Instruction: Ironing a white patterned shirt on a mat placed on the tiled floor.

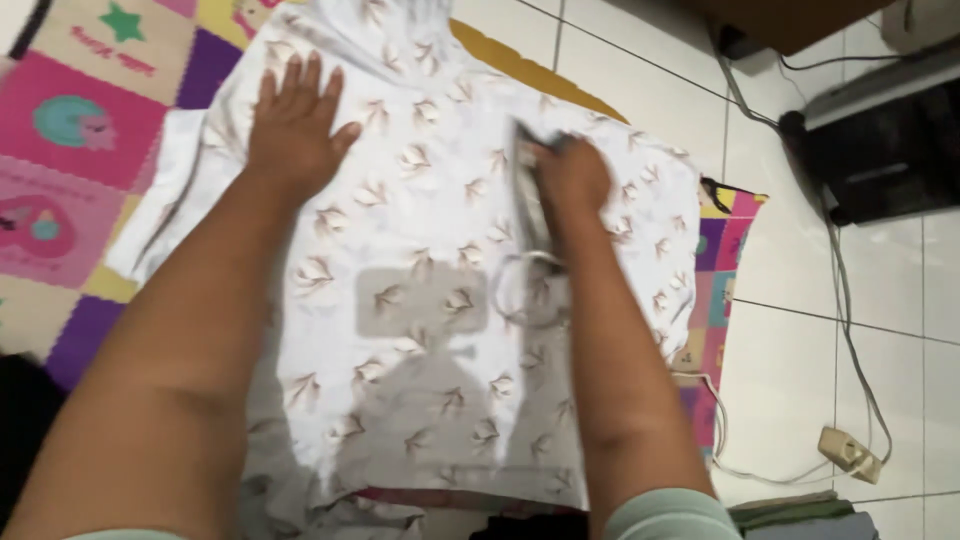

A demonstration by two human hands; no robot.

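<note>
Ironing a patterned white garment on a colourful mat

Left hand point(295, 125) lies flat, fingers together, on the garment point(420, 300) spread mid-scene; right hand point(570, 175) grips an iron point(530, 215) resting on it, over the mat point(90, 150).

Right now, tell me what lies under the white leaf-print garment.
Under the white leaf-print garment, a colourful patchwork play mat shows at the left and right edges, with an orange-yellow piece past the top. Whatever lies beneath its middle is covered.
</note>
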